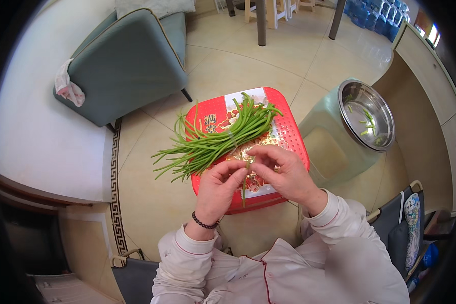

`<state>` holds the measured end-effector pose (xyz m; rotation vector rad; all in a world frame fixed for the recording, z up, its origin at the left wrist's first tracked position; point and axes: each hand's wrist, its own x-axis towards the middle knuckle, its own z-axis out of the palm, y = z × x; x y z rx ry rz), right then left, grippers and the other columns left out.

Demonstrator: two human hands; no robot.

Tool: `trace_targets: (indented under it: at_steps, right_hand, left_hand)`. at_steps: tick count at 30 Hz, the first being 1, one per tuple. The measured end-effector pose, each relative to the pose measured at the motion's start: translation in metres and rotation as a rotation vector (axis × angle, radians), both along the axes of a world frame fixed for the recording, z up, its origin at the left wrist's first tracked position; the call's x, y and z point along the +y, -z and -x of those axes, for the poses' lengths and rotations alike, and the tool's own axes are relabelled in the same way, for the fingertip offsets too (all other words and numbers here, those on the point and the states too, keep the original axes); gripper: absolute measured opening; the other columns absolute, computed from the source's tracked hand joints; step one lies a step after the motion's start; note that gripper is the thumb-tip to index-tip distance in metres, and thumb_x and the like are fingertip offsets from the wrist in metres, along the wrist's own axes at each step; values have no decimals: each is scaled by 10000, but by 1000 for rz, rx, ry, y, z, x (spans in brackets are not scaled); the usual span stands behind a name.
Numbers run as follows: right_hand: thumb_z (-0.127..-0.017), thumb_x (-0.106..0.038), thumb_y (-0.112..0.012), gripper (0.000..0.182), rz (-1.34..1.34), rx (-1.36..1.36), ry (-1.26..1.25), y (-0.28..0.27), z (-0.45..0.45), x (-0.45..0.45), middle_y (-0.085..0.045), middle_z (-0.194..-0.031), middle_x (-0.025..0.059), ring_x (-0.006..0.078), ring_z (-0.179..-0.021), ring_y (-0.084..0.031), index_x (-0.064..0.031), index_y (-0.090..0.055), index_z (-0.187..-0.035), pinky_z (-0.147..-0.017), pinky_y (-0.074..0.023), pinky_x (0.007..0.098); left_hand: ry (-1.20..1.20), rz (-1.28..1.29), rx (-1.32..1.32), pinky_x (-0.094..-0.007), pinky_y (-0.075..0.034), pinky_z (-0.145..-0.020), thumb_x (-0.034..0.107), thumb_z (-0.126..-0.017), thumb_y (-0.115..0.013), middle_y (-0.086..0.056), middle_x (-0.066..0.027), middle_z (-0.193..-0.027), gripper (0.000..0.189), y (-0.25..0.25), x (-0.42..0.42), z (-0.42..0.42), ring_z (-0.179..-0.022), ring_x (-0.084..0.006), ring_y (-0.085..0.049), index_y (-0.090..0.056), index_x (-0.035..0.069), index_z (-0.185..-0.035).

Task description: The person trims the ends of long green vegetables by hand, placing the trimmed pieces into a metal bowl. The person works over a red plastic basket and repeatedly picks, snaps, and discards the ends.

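Note:
My left hand point(221, 187) and my right hand point(287, 173) meet fingertip to fingertip over the front of a red patterned plastic stool point(203, 108). Between them they pinch one thin green stalk point(244, 193), whose lower end hangs down. Just beyond my fingers, a bundle of long green stalks point(212, 146), which look like garlic scapes, lies across the stool top. A clear band point(232, 138) wraps its middle, and the stalks' left ends stick out past the stool. To the right, a stainless steel bowl point(344, 116) holds several short green pieces point(370, 119).
The bowl rests on a pale green bin-like container point(321, 131). A blue-grey armchair point(133, 68) stands at upper left by the white wall. Table legs point(261, 26) and blue water bottles point(372, 15) are at the back. A curved cabinet point(421, 91) stands at right.

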<state>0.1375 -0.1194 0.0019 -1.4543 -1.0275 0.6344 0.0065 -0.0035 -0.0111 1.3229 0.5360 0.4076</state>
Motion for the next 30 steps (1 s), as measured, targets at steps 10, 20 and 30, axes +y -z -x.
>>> trace_targets:
  at_steps: [10, 20, 30]
  right_hand:
    - [-790, -31, -625, 145, -61, 12, 189, 7, -7, -1, -600, -854, 59, 150, -757, -586, -19, -607, -934, -670, -481, 285]
    - [-627, -27, -691, 246, -96, -1016, 223, 8, 4, -2, -557, -783, 50, 212, -698, -552, -67, -636, -863, -610, -444, 329]
    - [-715, -29, -665, 150, -153, -512, 176, 8, 8, -1, -596, -814, 89, 228, -712, -600, -30, -651, -865, -607, -490, 310]
  left_hand:
    - [-87, -361, 90, -230, -460, -581, 64, -805, -641, -630, -50, -775, 130, -3, -5, 0, -658, -98, -571, -628, -6, -914]
    - [-157, -1010, 53, -301, -461, -581, 54, -754, -656, -610, -108, -751, 98, 5, -7, -3, -638, -220, -583, -623, 13, -837]
    - [61, 35, 43, -200, -451, -669, 85, -871, -575, -601, -4, -789, 125, -8, 1, 5, -718, -59, -548, -598, -20, -935]
